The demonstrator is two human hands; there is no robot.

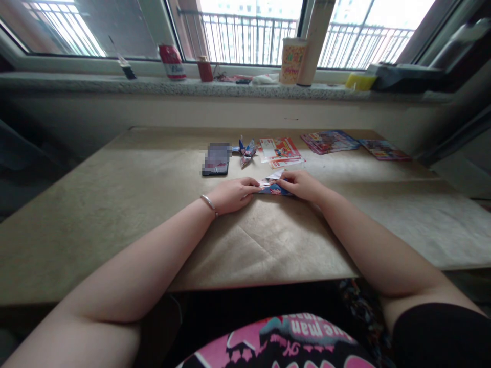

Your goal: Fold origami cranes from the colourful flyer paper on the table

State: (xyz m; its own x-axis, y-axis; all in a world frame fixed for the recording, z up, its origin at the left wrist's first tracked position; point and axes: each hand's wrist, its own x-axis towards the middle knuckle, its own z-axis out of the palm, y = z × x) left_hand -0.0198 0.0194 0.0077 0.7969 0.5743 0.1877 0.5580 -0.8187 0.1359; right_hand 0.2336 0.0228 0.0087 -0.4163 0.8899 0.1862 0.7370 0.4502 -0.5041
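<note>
A partly folded sheet of printed paper [276, 189], blue with a white underside, lies on the table between my hands. My left hand [233, 195], with a silver bangle at the wrist, holds its left end, fingers closed over the edge. On the right side, my right hand [301, 185] pinches a raised white flap. Just behind the sheet stands a folded paper figure [246, 152] with pointed tips, in similar print. Beside that figure, to its left, a phone [217, 159] lies flat, its screen blurred.
Red and white printed sheets [282, 151] lie behind my right hand. Farther right are a stack of colourful leaflets [329, 141] and another leaflet pile [384, 150]. Along the stone windowsill [146, 88] stand a red can [171, 62], a patterned paper cup [292, 61] and a yellow object [360, 82].
</note>
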